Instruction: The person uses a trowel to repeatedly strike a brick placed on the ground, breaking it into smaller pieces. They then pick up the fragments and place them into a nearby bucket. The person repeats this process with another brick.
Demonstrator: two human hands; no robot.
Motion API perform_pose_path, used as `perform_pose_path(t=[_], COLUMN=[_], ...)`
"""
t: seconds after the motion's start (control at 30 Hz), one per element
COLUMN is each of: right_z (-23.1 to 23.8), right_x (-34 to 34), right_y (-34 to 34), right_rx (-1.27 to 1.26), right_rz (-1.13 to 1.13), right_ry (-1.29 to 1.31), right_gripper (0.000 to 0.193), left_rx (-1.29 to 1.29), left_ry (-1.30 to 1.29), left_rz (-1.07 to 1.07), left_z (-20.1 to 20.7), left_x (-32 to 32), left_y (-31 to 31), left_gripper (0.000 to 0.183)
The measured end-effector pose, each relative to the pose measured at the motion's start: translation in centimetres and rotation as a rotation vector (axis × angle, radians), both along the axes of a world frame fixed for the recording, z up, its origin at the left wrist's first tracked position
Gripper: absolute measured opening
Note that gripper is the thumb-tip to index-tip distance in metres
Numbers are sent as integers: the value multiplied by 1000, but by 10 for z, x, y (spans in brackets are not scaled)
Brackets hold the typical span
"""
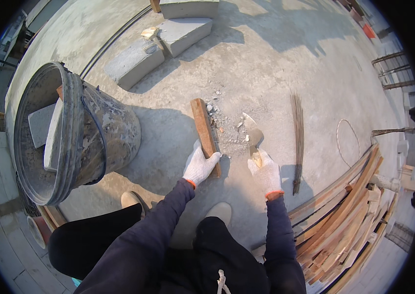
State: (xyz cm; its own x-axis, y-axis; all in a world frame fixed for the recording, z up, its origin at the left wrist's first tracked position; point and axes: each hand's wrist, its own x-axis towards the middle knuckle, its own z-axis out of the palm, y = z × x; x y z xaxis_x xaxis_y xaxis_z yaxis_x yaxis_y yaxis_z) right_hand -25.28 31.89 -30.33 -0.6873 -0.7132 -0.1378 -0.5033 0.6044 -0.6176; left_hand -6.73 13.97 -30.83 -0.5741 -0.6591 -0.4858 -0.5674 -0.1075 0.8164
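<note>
My left hand (199,164), in a white knit glove, is closed round the lower end of a short wooden batten (203,122) on the concrete floor. In my right hand (265,174), also gloved, is the pale handle of a small trowel (254,134), its metal blade pointing away from me. Between batten and trowel lies a patch of grey rubble (229,125), loose crumbs and small chips. The batten stands along the left edge of this rubble.
A dirty bucket (114,132) with block pieces inside lies tipped at the left. Grey blocks (136,63) sit farther off. Thin metal rods (297,142) lie at the right, near a wire loop (348,142) and a pile of wooden strips (344,220).
</note>
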Motion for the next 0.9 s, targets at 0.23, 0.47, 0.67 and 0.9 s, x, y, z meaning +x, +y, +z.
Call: perform_pose_path(t=[0.23, 0.47, 0.67, 0.9], right_z=[10, 17, 29, 54], right_x=[58, 72, 70, 62], right_y=[-57, -64, -54, -48], right_rx=[-8, 21, -91, -75], right_rz=[13, 24, 22, 56], right_ry=[-189, -202, -179, -131], right_gripper=[48, 52, 47, 48], left_rx=[130, 145, 90, 52], left_ry=[27, 96, 151, 126], left_rz=[-15, 25, 27, 25], left_z=[-8, -12, 2, 26], left_x=[2, 4, 2, -4], left_y=[-12, -11, -3, 3], left_gripper=[80, 78, 78, 79])
